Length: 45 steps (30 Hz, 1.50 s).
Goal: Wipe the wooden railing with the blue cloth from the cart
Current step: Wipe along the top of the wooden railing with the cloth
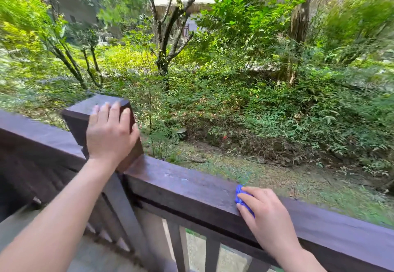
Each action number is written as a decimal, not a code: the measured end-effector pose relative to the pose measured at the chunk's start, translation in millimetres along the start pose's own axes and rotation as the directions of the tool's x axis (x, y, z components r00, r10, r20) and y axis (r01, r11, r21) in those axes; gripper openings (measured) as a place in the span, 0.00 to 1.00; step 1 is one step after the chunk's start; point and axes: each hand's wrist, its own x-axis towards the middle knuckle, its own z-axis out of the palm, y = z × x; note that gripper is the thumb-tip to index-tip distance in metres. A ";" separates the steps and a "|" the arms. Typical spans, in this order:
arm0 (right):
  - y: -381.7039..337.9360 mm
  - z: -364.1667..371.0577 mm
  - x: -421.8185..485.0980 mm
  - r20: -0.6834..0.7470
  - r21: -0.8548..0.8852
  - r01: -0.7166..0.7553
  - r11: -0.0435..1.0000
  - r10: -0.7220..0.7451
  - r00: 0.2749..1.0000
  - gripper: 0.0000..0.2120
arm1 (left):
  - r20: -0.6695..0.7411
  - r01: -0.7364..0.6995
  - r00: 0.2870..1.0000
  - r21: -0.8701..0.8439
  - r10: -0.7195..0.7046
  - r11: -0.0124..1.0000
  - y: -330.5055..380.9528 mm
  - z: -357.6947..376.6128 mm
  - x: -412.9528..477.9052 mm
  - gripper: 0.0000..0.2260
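A dark brown wooden railing [183, 188] runs from the left edge down to the lower right. A square corner post [81, 112] rises from it at the left. My left hand [110, 133] lies flat on the post's near face, fingers spread over its top edge, holding nothing. My right hand [266, 214] presses a bunched blue cloth [241, 196] onto the top of the rail, right of the post. Only a small part of the cloth shows past my fingers. The cart is out of view.
Vertical balusters [213, 252] stand under the rail. Beyond the railing the ground drops to gravel, shrubs and trees [166, 58]. A grey floor [19, 224] shows at the lower left on my side.
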 end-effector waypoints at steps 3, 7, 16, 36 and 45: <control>2.3 1.8 10.0 0.000 -0.023 -0.019 1.000 0.019 1.000 0.06 | -0.036 -0.019 0.999 0.072 0.022 0.997 -10.5 9.9 15.5 0.16; -10.0 10.6 17.8 -0.009 -0.070 -0.113 0.991 0.113 0.994 0.06 | -0.072 -0.025 0.997 0.153 0.036 0.988 -11.7 12.1 29.5 0.12; 15.8 -7.3 15.4 0.035 -0.074 -0.190 0.979 0.193 0.981 0.09 | -0.056 0.019 0.998 0.084 -0.014 0.996 -8.8 5.1 29.0 0.09; -22.9 10.8 32.4 0.210 0.057 0.056 0.997 -0.067 0.975 0.12 | -0.055 -0.019 0.998 0.070 0.023 0.997 -10.5 0.8 28.3 0.11; -48.9 34.5 46.0 0.269 0.103 0.194 0.976 -0.215 0.939 0.13 | -0.081 0.003 0.997 0.081 0.003 0.997 -12.3 7.9 27.9 0.10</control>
